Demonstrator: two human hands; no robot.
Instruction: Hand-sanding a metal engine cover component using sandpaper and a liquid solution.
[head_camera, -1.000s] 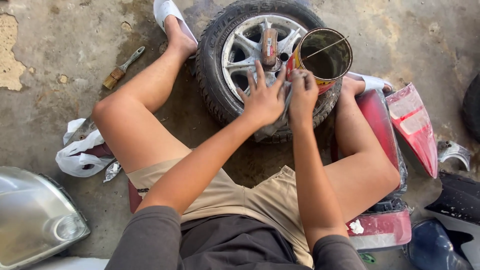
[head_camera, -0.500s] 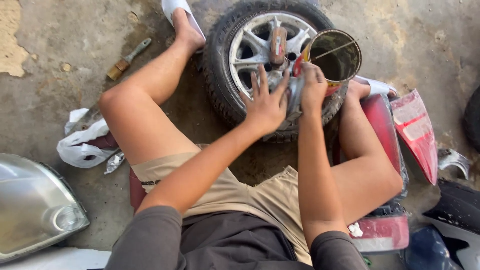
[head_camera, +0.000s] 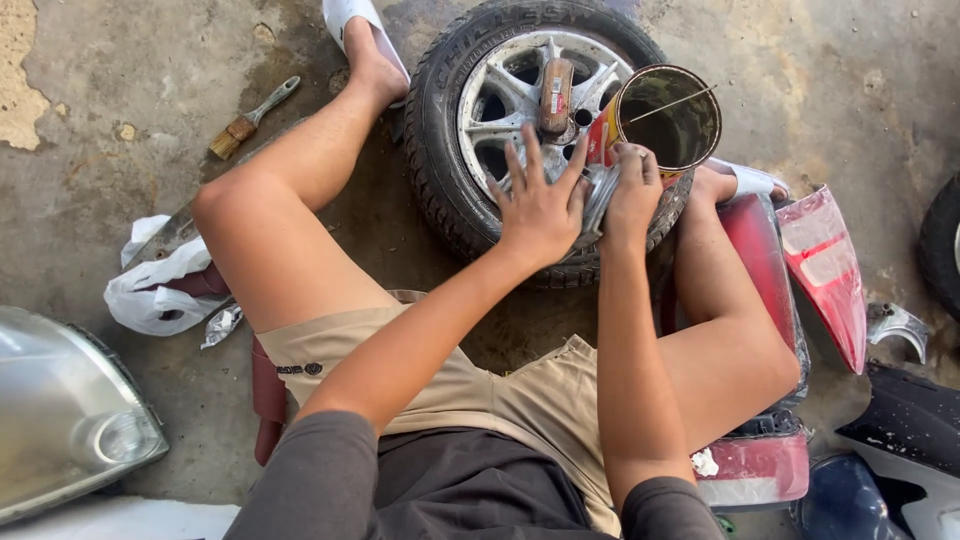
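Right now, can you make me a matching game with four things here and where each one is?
Things:
1. paintbrush
2. open tin can
3. white plastic bag
4. red tail light

Places:
A. on the wheel, by the right hand
B. on the ground beside the left knee
C. far right, beyond the right leg
D. on the concrete at upper left, near the left foot

Pairs: 1-D, 2-A, 3-B, 4-C

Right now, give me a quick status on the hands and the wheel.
Left hand flat on wheel spokes. Right hand at rim, by open tin can. Brush on the floor, apart.
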